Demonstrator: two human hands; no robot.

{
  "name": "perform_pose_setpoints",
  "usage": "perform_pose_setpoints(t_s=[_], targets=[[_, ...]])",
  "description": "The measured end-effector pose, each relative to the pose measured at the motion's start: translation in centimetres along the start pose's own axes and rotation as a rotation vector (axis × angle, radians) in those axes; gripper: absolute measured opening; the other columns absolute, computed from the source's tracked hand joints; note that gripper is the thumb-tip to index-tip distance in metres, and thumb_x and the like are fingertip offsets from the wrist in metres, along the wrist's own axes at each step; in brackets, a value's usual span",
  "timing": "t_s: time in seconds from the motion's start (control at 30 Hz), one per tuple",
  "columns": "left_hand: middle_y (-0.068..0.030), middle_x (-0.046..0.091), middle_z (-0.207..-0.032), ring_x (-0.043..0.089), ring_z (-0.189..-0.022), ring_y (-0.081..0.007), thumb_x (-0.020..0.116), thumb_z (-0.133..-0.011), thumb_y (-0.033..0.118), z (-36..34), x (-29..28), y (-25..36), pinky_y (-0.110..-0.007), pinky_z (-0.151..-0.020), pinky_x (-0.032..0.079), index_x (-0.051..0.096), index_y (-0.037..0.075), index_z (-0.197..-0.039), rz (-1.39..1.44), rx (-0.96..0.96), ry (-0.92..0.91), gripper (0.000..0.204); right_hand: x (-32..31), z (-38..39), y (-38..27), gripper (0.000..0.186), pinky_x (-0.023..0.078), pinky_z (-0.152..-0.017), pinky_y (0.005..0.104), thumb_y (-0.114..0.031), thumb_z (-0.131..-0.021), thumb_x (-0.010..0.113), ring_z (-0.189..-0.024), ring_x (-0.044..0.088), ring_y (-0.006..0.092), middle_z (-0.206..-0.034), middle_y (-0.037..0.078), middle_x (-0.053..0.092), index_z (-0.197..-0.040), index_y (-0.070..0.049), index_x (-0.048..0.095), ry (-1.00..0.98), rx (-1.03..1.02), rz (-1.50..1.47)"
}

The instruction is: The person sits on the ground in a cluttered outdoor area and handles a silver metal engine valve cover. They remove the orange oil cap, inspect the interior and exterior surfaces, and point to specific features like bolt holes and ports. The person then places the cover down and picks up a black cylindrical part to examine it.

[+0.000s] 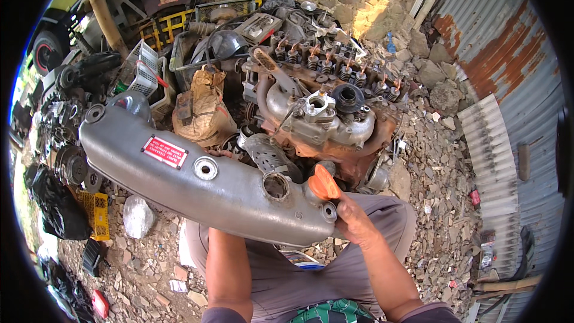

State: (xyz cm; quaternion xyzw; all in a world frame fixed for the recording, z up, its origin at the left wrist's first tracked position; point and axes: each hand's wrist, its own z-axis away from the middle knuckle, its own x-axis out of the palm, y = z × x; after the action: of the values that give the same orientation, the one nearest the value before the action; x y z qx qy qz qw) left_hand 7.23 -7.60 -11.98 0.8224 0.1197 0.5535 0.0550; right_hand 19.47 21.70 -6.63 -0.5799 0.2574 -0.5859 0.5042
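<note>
A long grey metal valve cover with a red label lies across the view above my lap. My left hand supports it from beneath, with only fingertips showing beyond its far edge. My right hand grips its right end, the thumb beside an orange filler cap. I cannot tell whether the cap is fastened there or pressed by the fingers. A round hole is open in the cover's top. Just beyond stands a rusty engine, its valve springs exposed along the far side.
A brown sack stands left of the engine, near a white plastic basket. Greasy parts crowd the left side. A yellow crate and black bag lie nearer. Corrugated metal sheeting borders the stony ground.
</note>
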Motion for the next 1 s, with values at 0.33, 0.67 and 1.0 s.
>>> perform_pose_setpoints(t_s=[0.33,0.67,1.0], targets=[[-0.0141,0.061,-0.128,0.060,-0.118,-0.0279,0.049,-0.099,0.048,1.1,-1.1,-0.6,-0.044,-0.097,0.054,0.053,0.009,-0.133,-0.097,-0.103,-0.047,0.052,1.5,-1.0,-0.7,0.092,0.032,-0.109,0.0358,-0.041,-0.079,0.081,-0.128,0.044,0.0219,-0.141,0.011,0.047,-0.150,-0.003,0.035,0.106,0.136,-0.037],[-0.0144,0.060,-0.130,0.060,-0.117,-0.0280,0.048,-0.099,0.050,0.4,-0.3,-0.5,-0.045,-0.097,0.053,0.052,0.008,-0.134,-0.096,-0.136,-0.028,0.055,1.9,-1.5,-0.8,0.073,0.042,-0.104,0.0349,-0.029,-0.085,0.077,-0.120,0.053,0.0193,-0.133,0.008,0.053,-0.144,-0.004,0.042,0.133,0.114,-0.253],[-0.0146,0.058,-0.132,0.060,-0.116,-0.0281,0.048,-0.098,0.051,-1.3,0.5,0.1,-0.045,-0.098,0.053,0.051,0.007,-0.135,-0.127,-0.200,-0.033,0.058,2.3,-0.7,0.4,0.067,0.044,-0.101,0.0333,-0.026,-0.089,0.075,-0.116,0.054,0.0167,-0.127,0.007,0.055,-0.144,-0.004,0.043,0.197,0.065,-0.362]])
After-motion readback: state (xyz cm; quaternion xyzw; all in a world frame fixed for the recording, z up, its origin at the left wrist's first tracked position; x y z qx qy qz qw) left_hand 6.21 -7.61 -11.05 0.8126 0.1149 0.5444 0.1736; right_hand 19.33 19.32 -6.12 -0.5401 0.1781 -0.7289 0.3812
